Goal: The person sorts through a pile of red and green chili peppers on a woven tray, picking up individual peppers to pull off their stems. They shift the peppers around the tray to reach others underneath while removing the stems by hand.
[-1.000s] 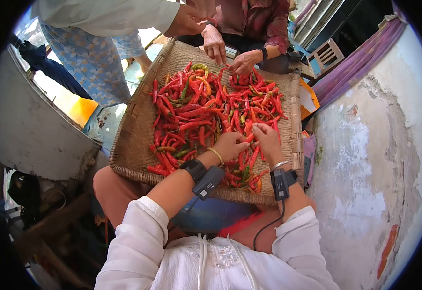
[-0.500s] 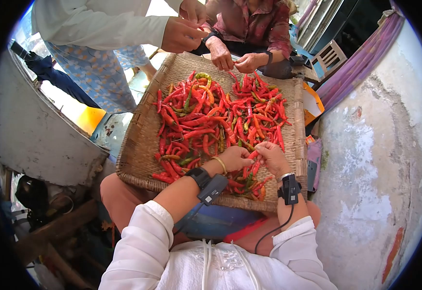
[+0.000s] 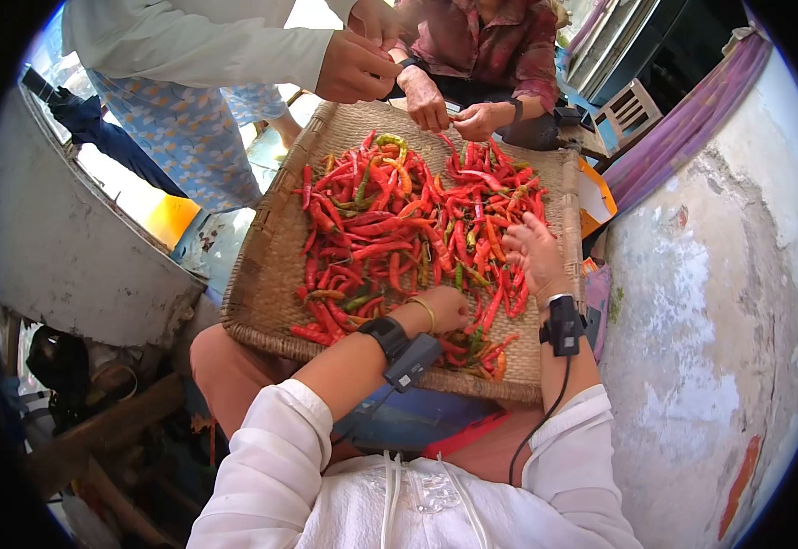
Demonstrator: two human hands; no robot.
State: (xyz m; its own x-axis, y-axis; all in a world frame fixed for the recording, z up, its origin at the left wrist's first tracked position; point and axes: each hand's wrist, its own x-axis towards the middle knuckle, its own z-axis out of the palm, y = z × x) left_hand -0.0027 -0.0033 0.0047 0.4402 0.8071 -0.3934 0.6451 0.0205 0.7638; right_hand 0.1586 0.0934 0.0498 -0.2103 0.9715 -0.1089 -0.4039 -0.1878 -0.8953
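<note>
Chili peppers point(image 3: 376, 229), mostly red, lie piled in the big woven basket point(image 3: 245, 265). The left hand point(image 3: 446, 309) is low over the near ones, fingers curled; I can't tell how tight or if it holds any. The right hand point(image 3: 534, 254) is wide open, holding nothing, by the pile's right side.
</note>
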